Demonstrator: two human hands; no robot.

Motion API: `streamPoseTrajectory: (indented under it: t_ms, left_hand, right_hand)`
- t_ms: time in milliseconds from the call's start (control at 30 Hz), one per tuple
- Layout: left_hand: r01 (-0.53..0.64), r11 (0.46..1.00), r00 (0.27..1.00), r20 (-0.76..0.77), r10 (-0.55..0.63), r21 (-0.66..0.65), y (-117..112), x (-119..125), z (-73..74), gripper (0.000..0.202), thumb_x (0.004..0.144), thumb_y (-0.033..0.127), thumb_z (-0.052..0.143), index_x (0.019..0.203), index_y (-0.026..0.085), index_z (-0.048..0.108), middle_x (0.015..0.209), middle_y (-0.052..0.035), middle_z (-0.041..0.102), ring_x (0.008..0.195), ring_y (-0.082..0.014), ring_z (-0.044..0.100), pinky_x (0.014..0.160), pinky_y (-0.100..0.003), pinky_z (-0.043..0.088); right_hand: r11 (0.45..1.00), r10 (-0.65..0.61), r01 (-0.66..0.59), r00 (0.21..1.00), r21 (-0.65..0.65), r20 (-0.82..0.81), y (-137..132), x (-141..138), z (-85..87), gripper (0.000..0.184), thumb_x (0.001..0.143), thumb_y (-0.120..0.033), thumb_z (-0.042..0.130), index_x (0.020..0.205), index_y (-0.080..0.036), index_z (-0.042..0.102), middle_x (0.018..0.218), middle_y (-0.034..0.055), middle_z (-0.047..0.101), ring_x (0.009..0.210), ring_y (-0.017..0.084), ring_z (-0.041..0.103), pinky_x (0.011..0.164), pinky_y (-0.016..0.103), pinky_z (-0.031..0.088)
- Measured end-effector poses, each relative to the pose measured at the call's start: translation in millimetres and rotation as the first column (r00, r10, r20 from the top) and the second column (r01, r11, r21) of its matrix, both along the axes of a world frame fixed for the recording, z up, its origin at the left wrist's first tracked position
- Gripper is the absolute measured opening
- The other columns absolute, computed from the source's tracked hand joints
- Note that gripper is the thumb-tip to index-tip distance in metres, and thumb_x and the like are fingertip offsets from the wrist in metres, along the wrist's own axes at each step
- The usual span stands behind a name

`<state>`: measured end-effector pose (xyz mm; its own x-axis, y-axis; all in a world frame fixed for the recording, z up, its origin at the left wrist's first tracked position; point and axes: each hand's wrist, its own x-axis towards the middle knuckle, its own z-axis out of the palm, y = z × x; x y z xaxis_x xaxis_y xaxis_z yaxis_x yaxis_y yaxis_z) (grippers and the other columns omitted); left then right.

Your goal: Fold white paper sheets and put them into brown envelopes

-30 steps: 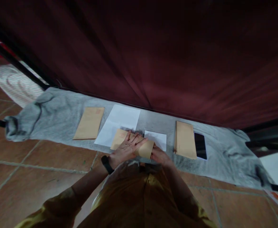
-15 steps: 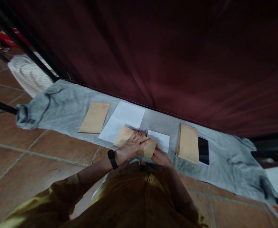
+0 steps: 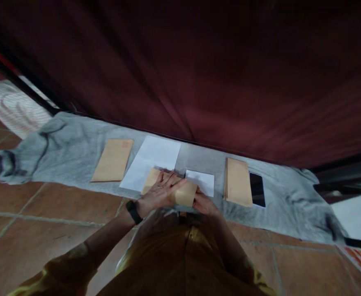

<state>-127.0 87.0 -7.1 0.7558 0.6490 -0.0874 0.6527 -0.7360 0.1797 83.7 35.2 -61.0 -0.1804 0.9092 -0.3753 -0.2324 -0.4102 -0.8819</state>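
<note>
A brown envelope [image 3: 185, 193] lies on a grey cloth [image 3: 75, 152] spread over the floor. My left hand [image 3: 158, 193], with a black band at the wrist, rests flat on it with fingers stretched out. At the envelope's right end my right hand [image 3: 203, 202] has its fingers curled at the edge; whether they grip it is unclear. A folded white sheet [image 3: 202, 181] lies just behind the right hand. A larger white sheet [image 3: 152, 158] sits partly under the envelope.
Another brown envelope [image 3: 112, 160] lies to the left on the cloth. A stack of brown envelopes [image 3: 237, 181] and a dark phone [image 3: 256, 189] lie to the right. A dark red curtain [image 3: 198, 74] hangs behind. Terracotta tiles [image 3: 44, 213] surround the cloth.
Both hands stay on the envelope. The view swung right and then back left; the things on the cloth have not moved.
</note>
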Motion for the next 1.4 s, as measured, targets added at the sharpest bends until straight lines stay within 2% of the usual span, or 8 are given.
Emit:
streamPoseTrajectory:
  t_ms: [233,400,533,600,667,833,1067,1400]
  left_hand:
    - [-0.034,0.999,0.999,-0.019,0.034,0.025,12,-9,4.6,0.110,0.073,0.036,0.079,0.163,0.027,0.016,0.160,-0.0185,0.039,0.151,-0.0377,0.032,0.124,-0.062,0.010]
    - [-0.086,0.996,0.996,-0.009,0.086,0.017,26,-14,12.8,0.113,0.071,0.032,0.080,0.164,0.026,0.015,0.158,-0.0183,0.041,0.149,-0.0372,0.033,0.124,-0.061,0.012]
    - [-0.139,0.990,0.989,-0.063,0.137,-0.022,37,-15,14.1,0.112,0.071,0.035,0.080,0.164,0.025,0.017,0.161,-0.0201,0.037,0.151,-0.0394,0.030,0.124,-0.063,0.011]
    - [-0.153,0.988,0.984,-0.095,0.149,-0.034,42,-15,11.4,0.112,0.071,0.036,0.080,0.163,0.025,0.018,0.162,-0.0211,0.034,0.152,-0.0404,0.027,0.124,-0.063,0.011]
    - [-0.154,0.987,0.983,-0.112,0.149,-0.042,46,-14,7.3,0.112,0.072,0.036,0.079,0.164,0.025,0.017,0.164,-0.0212,0.031,0.153,-0.0399,0.025,0.124,-0.063,0.011]
    - [-0.167,0.983,0.976,-0.154,0.155,-0.071,48,-12,0.7,0.113,0.070,0.035,0.079,0.163,0.025,0.016,0.167,-0.0215,0.026,0.156,-0.0386,0.020,0.123,-0.062,0.011]
    - [-0.186,0.976,0.973,-0.160,0.167,-0.114,50,-13,-3.3,0.113,0.069,0.037,0.079,0.163,0.025,0.017,0.167,-0.0212,0.023,0.156,-0.0383,0.018,0.124,-0.060,0.012]
    - [-0.156,0.983,0.982,-0.125,0.143,-0.097,55,-18,-11.7,0.113,0.068,0.038,0.079,0.163,0.026,0.018,0.167,-0.0208,0.023,0.155,-0.0396,0.021,0.124,-0.060,0.012]
  right_hand:
    - [1.000,0.014,-0.017,0.983,-0.012,-0.182,4,15,17.4,0.038,0.074,-0.044,0.081,0.108,-0.028,0.074,0.111,0.0050,0.075,0.099,0.025,0.071,0.083,0.038,0.060]
    - [0.977,-0.164,0.166,0.986,0.132,-0.019,-1,32,6.5,0.040,0.080,-0.052,0.076,0.109,-0.025,0.074,0.112,0.0059,0.075,0.102,0.024,0.070,0.093,0.041,0.057]
    - [0.916,-0.354,0.293,0.912,0.274,0.206,-4,46,-3.9,0.029,0.092,-0.046,0.062,0.109,-0.024,0.073,0.113,0.0069,0.073,0.104,0.023,0.068,0.102,0.045,0.053]
    - [0.881,-0.410,0.229,0.807,0.415,0.425,-6,52,-8.3,0.027,0.096,-0.033,0.054,0.115,-0.025,0.072,0.122,0.0080,0.070,0.116,0.024,0.064,0.110,0.046,0.047]
    - [0.853,-0.426,0.061,0.655,0.519,0.624,-7,55,-13.0,0.034,0.096,-0.022,0.048,0.123,-0.024,0.069,0.132,0.0098,0.065,0.127,0.025,0.058,0.115,0.047,0.043]
    - [0.818,-0.415,-0.199,0.447,0.540,0.793,-12,54,-25.0,0.042,0.095,-0.011,0.043,0.131,-0.017,0.064,0.138,0.0145,0.060,0.133,0.026,0.053,0.112,0.048,0.046]
    - [0.772,-0.456,-0.226,0.455,0.594,0.765,-14,53,-30.3,0.045,0.095,-0.011,0.045,0.137,-0.019,0.060,0.137,0.0157,0.060,0.130,0.028,0.054,0.111,0.053,0.046]
    - [0.787,-0.445,-0.234,0.427,0.571,0.787,-13,54,-33.3,0.042,0.097,-0.013,0.043,0.134,-0.016,0.062,0.137,0.0157,0.060,0.131,0.027,0.053,0.113,0.048,0.045]
